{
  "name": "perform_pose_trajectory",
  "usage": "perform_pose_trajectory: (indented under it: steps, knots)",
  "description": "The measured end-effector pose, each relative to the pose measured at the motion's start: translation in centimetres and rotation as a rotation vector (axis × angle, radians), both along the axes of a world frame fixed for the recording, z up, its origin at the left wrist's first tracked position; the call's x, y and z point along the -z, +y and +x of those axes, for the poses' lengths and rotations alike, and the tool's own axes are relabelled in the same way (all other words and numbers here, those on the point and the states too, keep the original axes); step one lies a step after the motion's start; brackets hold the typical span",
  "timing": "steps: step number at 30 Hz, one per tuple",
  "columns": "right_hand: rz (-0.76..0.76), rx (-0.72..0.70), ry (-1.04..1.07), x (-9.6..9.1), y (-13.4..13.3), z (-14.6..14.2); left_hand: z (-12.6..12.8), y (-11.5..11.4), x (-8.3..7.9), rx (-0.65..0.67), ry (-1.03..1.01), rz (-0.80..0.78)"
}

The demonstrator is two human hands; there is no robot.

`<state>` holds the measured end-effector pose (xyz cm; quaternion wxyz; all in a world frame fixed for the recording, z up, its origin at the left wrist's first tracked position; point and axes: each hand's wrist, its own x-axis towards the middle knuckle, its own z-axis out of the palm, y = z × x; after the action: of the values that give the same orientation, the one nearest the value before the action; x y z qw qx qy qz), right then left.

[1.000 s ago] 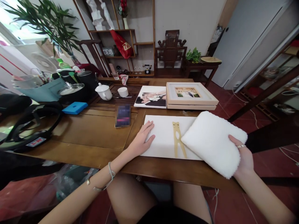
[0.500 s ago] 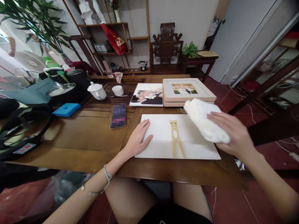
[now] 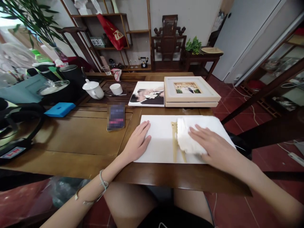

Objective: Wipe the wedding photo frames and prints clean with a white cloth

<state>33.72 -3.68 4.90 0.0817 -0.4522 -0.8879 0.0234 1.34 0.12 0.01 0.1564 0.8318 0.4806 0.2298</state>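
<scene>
A white panel [image 3: 159, 152] lies flat near the table's front edge, with a tan two-legged piece [image 3: 174, 139] on its face. My left hand [image 3: 137, 142] rests on the panel's left side, fingers stretched out and holding nothing. On the right half, my right hand [image 3: 209, 139] has hold of a folded white cloth [image 3: 190, 139] and presses it against the panel. The cloth covers part of the tan piece, mainly its right leg. Whether my thumb curls under the cloth is hidden.
Behind the panel are a photo print [image 3: 149, 96] and stacked picture frames [image 3: 190, 95]. A small blurred dark item [image 3: 116, 117], a white cup [image 3: 116, 89], a lidded teacup [image 3: 93, 89], a blue block [image 3: 60, 109] and black headphones [image 3: 21, 126] are on the left.
My right hand has brought the white cloth down and left, from above the panel's right side onto its surface, over part of the tan piece. My left hand stays on the panel.
</scene>
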Motion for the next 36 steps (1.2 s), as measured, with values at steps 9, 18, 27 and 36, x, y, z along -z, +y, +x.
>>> perform_pose_trajectory:
  steps: [9,18,27,36]
  knots:
    - [-0.221,-0.096,0.147,-1.4,-2.1,1.5,0.0,-0.1,-0.4,0.004,0.024,-0.031]
    - [-0.056,0.022,0.15,0.5,3.6,-0.5,0.0,0.0,-0.5,0.005,0.004,-0.029]
    - [-0.294,-0.182,0.126,-3.7,-4.9,0.0,0.1,0.0,-0.4,0.01,0.02,-0.023]
    - [-0.118,-0.025,0.255,0.8,7.3,1.1,0.0,0.0,-0.5,0.007,0.01,-0.039]
